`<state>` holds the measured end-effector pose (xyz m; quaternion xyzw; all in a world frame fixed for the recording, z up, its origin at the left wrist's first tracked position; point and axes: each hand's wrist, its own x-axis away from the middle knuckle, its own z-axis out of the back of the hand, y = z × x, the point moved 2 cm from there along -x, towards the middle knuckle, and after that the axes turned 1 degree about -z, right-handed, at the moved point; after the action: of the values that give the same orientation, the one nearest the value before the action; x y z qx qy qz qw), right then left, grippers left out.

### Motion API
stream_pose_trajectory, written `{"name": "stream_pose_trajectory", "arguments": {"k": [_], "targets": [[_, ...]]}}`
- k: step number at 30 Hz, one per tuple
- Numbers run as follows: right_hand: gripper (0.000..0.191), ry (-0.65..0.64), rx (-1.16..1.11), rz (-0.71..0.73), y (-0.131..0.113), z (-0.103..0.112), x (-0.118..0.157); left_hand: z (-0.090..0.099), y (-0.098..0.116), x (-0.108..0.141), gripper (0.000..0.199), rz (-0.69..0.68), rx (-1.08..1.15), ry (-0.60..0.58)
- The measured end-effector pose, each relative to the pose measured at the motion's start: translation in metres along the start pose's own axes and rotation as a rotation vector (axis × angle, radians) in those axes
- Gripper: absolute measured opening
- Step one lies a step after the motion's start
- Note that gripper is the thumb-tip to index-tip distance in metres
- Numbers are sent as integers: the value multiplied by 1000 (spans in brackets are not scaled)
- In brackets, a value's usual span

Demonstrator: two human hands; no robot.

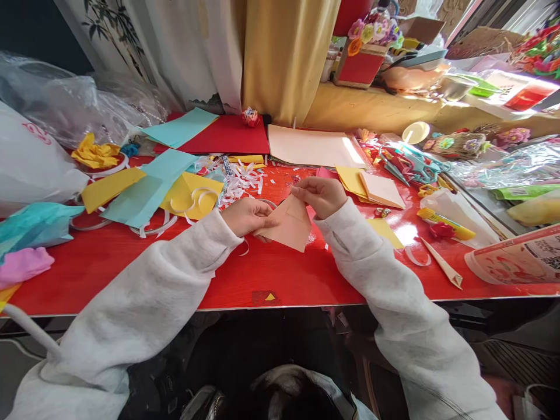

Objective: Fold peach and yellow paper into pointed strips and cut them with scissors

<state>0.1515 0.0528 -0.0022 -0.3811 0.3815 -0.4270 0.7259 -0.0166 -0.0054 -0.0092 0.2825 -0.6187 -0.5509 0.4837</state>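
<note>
Folded peach paper [289, 226] extends rightward from the left grip [247, 217], pinching its left corner, and downward from the right grip [324, 196], pinching its top, above the red bench [315, 281].

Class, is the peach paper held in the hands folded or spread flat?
Folded: the peach paper has a tapering outline, with a flap's edge showing on its face.

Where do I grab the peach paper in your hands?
Probably pinch the peach paper by its free lower corner, coming from the near edge of the table: that corner juts out uncovered, while the left hand pinches its left corner and the right hand its top.
</note>
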Motion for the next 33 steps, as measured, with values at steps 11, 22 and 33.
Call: {"name": "stream_pose_trajectory", "arguments": {"k": [11, 22, 33], "targets": [[47, -265, 9, -74, -7, -22, 9, 6, 9, 3, 23, -93, -101, 17], [53, -133, -559, -214, -10, -21, 2, 20, 13, 4, 15, -289, 521, 407], [31, -105, -775, -245, -14, -20, 9, 15, 12, 6, 25, -375, 329, 506]]}}
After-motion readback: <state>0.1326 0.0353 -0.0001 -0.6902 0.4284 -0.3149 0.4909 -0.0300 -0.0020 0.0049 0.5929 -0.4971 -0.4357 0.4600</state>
